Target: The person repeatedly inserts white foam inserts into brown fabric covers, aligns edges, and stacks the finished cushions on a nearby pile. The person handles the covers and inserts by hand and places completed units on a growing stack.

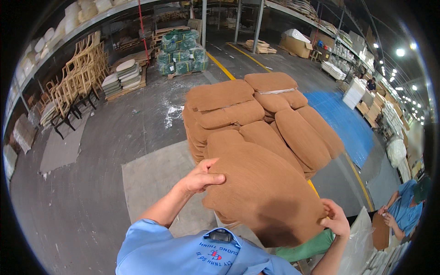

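Observation:
Between my two hands is a brown upholstered cushion (263, 188), held up in front of my chest and tilted. My left hand (201, 176) grips its left edge, thumb on top and fingers underneath. At the opposite edge, my right hand (335, 217) pinches the cushion with the thumb over the top; some fingers are hidden. A large pile of similar brown cushions (231, 114) stands just beyond, stacked in several layers. The near part of that pile is covered by the cushion I hold.
A co-worker in a blue shirt (409, 208) handles a brown piece at the lower right. Green cloth (309, 247) and clear plastic wrap (360, 233) lie beside my right arm. Farther off are wooden chair frames (82, 68), green wrapped bundles (181, 52) and a blue floor area (341, 121).

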`<action>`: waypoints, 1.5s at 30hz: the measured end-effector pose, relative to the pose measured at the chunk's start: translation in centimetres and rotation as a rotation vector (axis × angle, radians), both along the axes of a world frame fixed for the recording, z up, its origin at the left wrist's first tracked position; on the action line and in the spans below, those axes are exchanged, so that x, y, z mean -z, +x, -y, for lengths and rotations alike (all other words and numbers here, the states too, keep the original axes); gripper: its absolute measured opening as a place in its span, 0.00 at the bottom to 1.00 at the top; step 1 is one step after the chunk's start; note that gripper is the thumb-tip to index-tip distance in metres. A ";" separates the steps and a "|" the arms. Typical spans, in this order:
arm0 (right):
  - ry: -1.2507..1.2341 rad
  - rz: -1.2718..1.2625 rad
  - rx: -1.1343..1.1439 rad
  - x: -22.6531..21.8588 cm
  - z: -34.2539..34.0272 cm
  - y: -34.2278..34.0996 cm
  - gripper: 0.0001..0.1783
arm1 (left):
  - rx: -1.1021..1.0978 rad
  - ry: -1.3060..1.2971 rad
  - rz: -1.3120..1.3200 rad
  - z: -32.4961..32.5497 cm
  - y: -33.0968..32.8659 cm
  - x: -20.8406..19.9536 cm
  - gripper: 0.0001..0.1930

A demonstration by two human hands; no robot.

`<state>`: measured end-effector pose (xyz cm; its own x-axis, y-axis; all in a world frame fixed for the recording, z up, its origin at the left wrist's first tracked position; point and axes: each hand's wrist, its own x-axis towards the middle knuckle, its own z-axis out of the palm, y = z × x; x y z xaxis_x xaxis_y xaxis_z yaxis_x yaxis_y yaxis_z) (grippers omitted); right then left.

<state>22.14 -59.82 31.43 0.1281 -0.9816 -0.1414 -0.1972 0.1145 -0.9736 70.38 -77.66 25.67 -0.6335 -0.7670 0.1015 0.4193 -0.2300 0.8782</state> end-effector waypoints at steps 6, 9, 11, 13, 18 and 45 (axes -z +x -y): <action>0.109 -0.111 -0.272 2.4 4.9 6.1 0.37 | -0.051 -0.245 0.197 1.7 -3.1 -1.7 0.26; 0.089 0.031 -0.066 6.1 5.0 5.9 0.33 | -0.288 -0.226 0.402 3.8 -5.0 -1.7 0.19; 0.100 0.107 0.015 6.6 5.5 5.8 0.32 | -0.407 -0.177 0.413 6.0 -4.9 0.1 0.16; 0.060 0.171 0.101 5.7 6.1 6.9 0.33 | -0.498 -0.192 0.222 9.0 -3.2 2.7 0.13; -0.141 0.197 0.502 1.6 6.6 8.9 0.37 | -0.592 0.169 0.372 19.0 3.6 7.3 0.12; 0.179 0.554 1.006 18.0 53.0 32.3 0.25 | -1.042 0.467 0.006 55.2 12.3 13.7 0.25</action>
<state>54.41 -112.83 13.42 -0.6107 -0.6468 -0.4569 0.5089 0.1215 -0.8522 82.69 -132.87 11.93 0.3334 -0.8822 -0.3324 0.5934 -0.0776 0.8012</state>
